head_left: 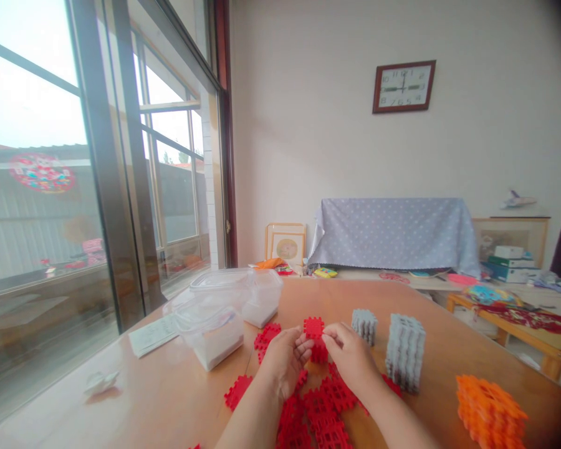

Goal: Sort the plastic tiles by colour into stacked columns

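Between my hands, a red plastic interlocking tile [313, 327] with notched edges is held up above the table. My left hand [287, 355] has its fingers curled, palm partly up, at the tile's left edge. My right hand [348, 352] pinches the tile's right edge between thumb and fingertips. Just below the held tile is another red piece [318, 353]; whether the two are joined I cannot tell. A loose pile of red tiles [325, 405] lies under my wrists. More red tiles [267, 338] and a single red tile [238, 391] lie left of my left hand.
Grey stacks of tiles, one short [364, 325] and one tall [404, 352], stand right of my right hand. An orange stack [490, 411] is farther right. Clear plastic containers [215, 337], a paper booklet [153, 337] and a crumpled wrapper [101, 383] lie on the left of the wooden table [168, 399].
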